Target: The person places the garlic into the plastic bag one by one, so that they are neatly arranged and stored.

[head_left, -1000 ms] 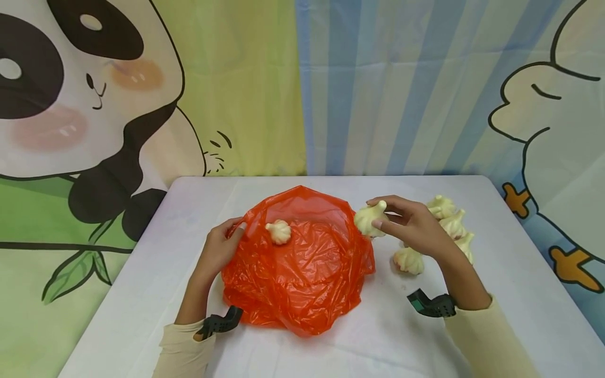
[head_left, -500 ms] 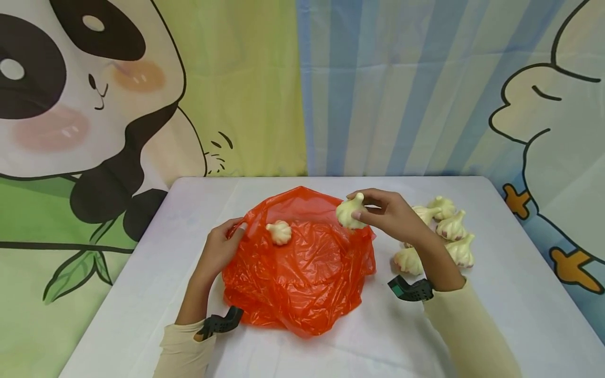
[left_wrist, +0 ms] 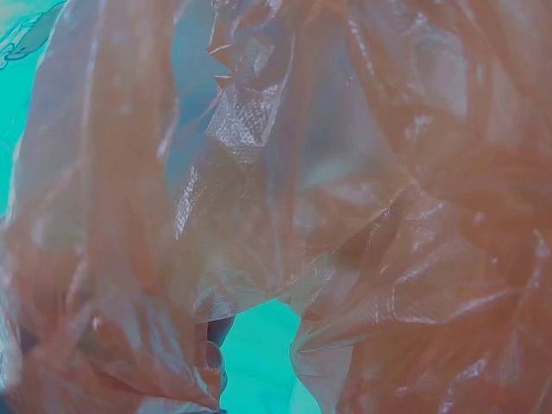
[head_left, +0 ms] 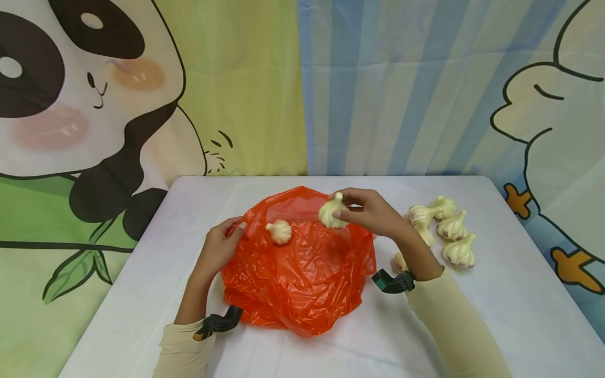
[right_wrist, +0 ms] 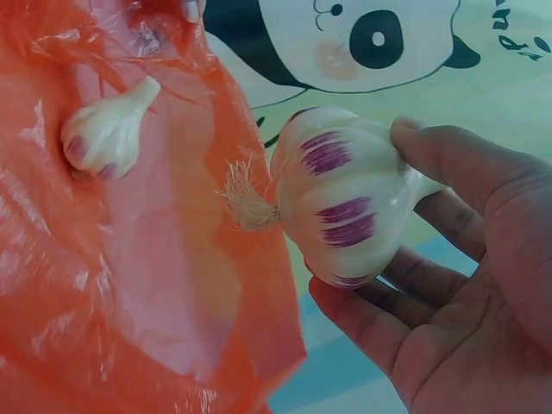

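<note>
A red plastic bag (head_left: pixel 302 294) lies spread open in the middle of the table. My left hand (head_left: pixel 221 245) pinches its left rim; in the left wrist view the translucent bag film (left_wrist: pixel 414 259) covers most of that hand. One garlic bulb (head_left: pixel 280 232) rests inside the bag toward the left. Over the bag's back right part, my right hand (head_left: pixel 371 212) holds another garlic bulb (head_left: pixel 332 212) between thumb and fingers, stem up. The right wrist view shows purple streaks and stringy roots on this held garlic bulb (right_wrist: pixel 345 198).
Several more garlic bulbs (head_left: pixel 452 226) lie in a group on the white table (head_left: pixel 510 315) at the right. One garlic bulb (head_left: pixel 400 261) is partly hidden behind the right forearm. A printed curtain (head_left: pixel 255 94) hangs behind the table.
My right hand has carried its garlic bulb leftward from the bag's right edge to over the bag. The left hand and the bulb in the bag have stayed put.
</note>
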The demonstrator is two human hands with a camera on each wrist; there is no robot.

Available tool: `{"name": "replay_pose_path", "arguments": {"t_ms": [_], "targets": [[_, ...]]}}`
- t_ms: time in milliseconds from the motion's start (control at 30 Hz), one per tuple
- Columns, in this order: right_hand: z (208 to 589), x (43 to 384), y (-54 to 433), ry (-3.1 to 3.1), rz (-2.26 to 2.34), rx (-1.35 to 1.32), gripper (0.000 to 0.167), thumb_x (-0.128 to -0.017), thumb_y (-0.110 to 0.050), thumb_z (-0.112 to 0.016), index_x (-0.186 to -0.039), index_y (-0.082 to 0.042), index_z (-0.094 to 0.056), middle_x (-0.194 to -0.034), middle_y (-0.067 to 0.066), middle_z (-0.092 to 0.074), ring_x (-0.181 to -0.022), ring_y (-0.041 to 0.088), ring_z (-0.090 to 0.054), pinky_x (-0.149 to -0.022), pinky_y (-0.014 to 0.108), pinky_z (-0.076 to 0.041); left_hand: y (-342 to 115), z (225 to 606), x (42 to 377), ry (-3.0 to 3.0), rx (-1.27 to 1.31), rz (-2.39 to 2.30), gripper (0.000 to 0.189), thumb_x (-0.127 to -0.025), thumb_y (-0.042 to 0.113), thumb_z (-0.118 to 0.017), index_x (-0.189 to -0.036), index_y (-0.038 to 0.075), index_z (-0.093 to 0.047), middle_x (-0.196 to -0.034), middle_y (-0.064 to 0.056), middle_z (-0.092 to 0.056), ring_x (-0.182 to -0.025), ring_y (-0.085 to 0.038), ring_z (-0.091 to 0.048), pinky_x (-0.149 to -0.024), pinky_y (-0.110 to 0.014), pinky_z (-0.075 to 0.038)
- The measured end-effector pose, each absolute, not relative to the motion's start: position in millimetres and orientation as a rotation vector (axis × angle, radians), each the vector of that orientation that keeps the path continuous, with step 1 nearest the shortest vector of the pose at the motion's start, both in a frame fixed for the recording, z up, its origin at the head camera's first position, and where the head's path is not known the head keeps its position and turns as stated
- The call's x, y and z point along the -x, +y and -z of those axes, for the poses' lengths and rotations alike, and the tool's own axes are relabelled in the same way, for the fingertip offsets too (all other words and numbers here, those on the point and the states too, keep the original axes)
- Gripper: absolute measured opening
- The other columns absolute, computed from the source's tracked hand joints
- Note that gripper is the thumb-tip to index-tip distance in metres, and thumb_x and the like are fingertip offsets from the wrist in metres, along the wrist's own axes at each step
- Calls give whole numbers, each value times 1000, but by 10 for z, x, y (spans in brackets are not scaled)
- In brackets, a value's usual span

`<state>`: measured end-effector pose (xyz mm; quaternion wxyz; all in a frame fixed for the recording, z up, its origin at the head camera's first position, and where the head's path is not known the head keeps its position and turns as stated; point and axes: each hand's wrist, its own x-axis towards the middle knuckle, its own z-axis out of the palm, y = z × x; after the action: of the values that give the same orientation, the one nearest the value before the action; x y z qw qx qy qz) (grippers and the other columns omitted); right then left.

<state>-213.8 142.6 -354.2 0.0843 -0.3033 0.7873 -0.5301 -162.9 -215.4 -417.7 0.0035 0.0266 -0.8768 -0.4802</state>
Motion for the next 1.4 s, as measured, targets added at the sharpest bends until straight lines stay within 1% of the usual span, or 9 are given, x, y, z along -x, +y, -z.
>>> {"name": "replay_pose_path", "arguments": {"t_ms": [133,400,600,733,967,1133,1200,1400], "targets": [[3546,2204,1315,2359,1547,923,35,-91,-13,-70,-123,-2,-63,-116,9,-64,-112,27,-59,-95,42,-48,-2170,4175,1629,-2752,-84,1511,50,-100,46,-49,-137,12,-56,-122,-12,-62,-98,-27,-63,-82,-43,-55],[3613,2277,1194,2309,1561,902,36,-91,-14,-69,-123,1,-62,-116,10,-64,-112,28,-59,-95,40,-48,-2190,4171,1638,-2756,-108,1527,49,-100,44,-49,-137,13,-55,-125,-12,-60,-100,-28,-62,-84,-43,-54],[3643,2325,1104,2298,1556,881,38,-91,-16,-69,-124,2,-62,-116,10,-64,-110,28,-60,-91,38,-51,-2197,4181,1648,-2753,-108,1528,47,-100,42,-49,-137,13,-56,-125,-11,-61,-99,-28,-62,-85,-43,-54],[3674,2350,1064,2287,1564,840,39,-92,-15,-68,-126,2,-60,-117,11,-63,-109,29,-60,-88,39,-52,-2186,4179,1655,-2751,-96,1531,48,-101,43,-49,-137,13,-56,-124,-12,-61,-98,-28,-62,-84,-43,-54],[3808,2406,940,2255,1531,859,35,-92,-16,-69,-121,1,-63,-115,13,-64,-110,30,-59,-91,39,-50,-2172,4184,1661,-2764,-109,1533,47,-101,43,-49,-137,13,-56,-123,-12,-61,-97,-27,-62,-83,-42,-55],[3901,2433,830,2277,1485,852,36,-91,-18,-69,-121,0,-63,-116,10,-63,-110,30,-60,-87,36,-53,-2180,4193,1659,-2764,-108,1521,47,-100,43,-49,-136,13,-56,-122,-11,-62,-97,-27,-62,-83,-42,-55],[3931,2437,797,2300,1463,823,34,-91,-19,-70,-120,-2,-64,-116,9,-63,-109,28,-60,-86,36,-53,-2181,4196,1657,-2762,-106,1523,47,-100,43,-49,-136,13,-56,-122,-11,-62,-97,-27,-62,-83,-42,-55],[4052,2464,738,2344,1452,786,31,-89,-19,-72,-116,-5,-65,-118,8,-62,-110,25,-60,-91,37,-51,-2167,4199,1652,-2761,-97,1535,47,-101,42,-49,-136,12,-56,-123,-11,-61,-98,-27,-62,-82,-42,-55]]}}
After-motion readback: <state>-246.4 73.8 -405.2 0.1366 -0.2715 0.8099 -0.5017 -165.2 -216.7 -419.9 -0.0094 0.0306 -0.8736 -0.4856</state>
